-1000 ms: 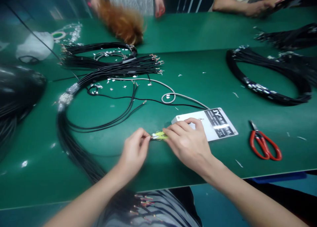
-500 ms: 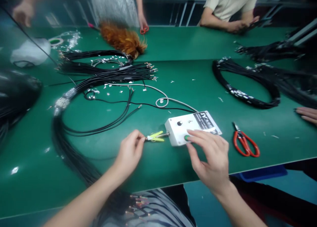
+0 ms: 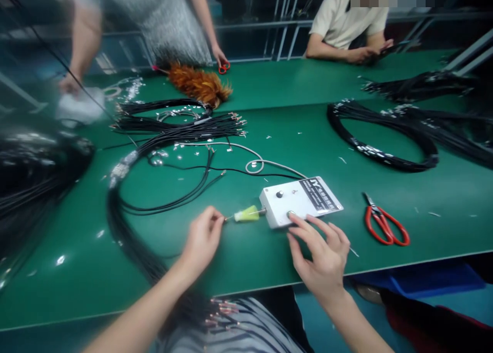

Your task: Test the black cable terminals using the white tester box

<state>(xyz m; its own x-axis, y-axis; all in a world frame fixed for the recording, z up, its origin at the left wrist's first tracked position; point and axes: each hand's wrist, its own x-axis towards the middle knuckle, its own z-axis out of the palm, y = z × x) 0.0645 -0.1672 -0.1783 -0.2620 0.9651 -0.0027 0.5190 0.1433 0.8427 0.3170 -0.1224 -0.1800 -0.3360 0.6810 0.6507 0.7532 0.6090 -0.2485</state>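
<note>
Touching a flat-topped, boxy white device [image 3: 280, 208] — the right grip [image 3: 321, 255].

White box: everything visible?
The smooth white box lies on the green table, label up. Its top has a black knob, a switch, a dark label starting JY (rest unreadable) and a round button, which the right hand touches. A metal shaft on its left end holds a blurred yellow-green piece; a grey cable and a black cable reach its far side.

On the table [image 3: 300, 153], the box [image 3: 300, 203] lies between cable bundle [image 3: 114, 205] and scissors [image 3: 382, 221].
</note>
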